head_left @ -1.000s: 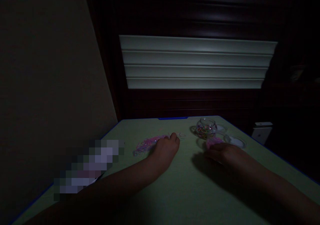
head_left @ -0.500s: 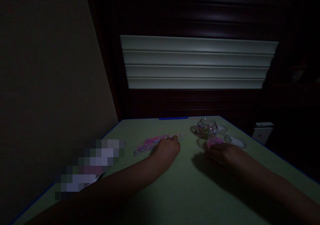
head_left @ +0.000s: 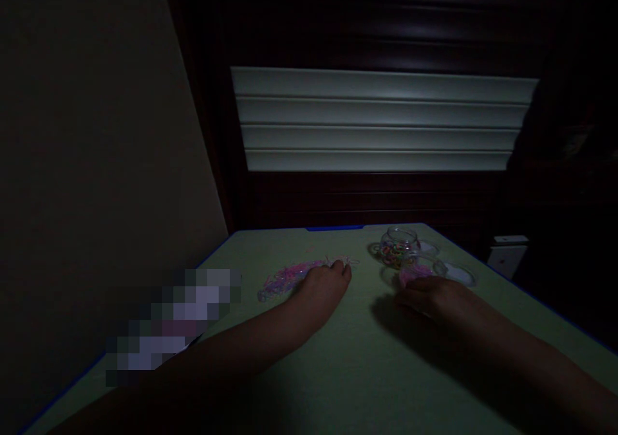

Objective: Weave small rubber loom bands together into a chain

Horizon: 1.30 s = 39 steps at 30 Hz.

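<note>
My left hand (head_left: 327, 288) rests at the right end of a loose pile of small pink, purple and pale rubber bands (head_left: 290, 277) on the table. Its fingers are curled together among the bands, and what they pinch is hidden. My right hand (head_left: 432, 296) is closed at the near side of a small clear jar (head_left: 438, 268) with pink bands (head_left: 416, 272) in it. The hand covers the jar's lower front. Behind it stands a second clear jar (head_left: 398, 248), open at the top, partly filled with multicoloured bands.
Two round lids (head_left: 461, 274) or discs lie right of the jars. A blurred-out flat item (head_left: 183, 325) lies on the left of the green table (head_left: 347, 370), which has a blue edge. A wall stands close on the left; a dark wooden panel is behind.
My left hand has shifted slightly right and its fingers have moved among the pale bands at the pile's end. The right hand stays at the jar.
</note>
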Motion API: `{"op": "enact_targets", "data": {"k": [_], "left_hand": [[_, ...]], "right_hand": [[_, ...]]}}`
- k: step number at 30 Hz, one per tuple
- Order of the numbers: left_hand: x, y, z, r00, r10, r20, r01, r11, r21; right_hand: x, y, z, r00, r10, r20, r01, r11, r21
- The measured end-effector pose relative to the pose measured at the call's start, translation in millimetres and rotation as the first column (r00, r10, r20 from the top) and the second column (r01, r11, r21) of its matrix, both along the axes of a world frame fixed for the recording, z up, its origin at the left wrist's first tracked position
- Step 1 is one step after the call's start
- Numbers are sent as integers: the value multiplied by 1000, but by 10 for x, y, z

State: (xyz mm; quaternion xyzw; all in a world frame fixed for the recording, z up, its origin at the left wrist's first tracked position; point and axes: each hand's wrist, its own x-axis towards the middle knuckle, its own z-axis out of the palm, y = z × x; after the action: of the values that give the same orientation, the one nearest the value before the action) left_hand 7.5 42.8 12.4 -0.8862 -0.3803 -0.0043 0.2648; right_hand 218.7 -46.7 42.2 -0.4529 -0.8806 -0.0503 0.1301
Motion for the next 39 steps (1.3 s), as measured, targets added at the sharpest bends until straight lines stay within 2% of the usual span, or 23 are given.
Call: {"op": "enact_targets", "data": {"k": [8, 16, 31, 39], "left_hand": [[17, -32, 80, 999, -11, -46, 9, 999, -48], [20, 3, 26, 999, -7, -37, 6, 999, -48], [47, -19, 31, 999, 1, -52, -3, 999, -49], [69, -52, 95, 998, 6, -60, -10, 997, -72]], "right_hand": [[-1, -32, 30, 1000, -20, 1, 20, 1000, -15], [-8, -39, 36, 1000, -17, -15, 16, 999, -34], [-6, -47, 25, 999, 5, -46, -6, 1000, -21], [-18, -48, 44, 999, -13, -31, 12, 1000, -18]]}}
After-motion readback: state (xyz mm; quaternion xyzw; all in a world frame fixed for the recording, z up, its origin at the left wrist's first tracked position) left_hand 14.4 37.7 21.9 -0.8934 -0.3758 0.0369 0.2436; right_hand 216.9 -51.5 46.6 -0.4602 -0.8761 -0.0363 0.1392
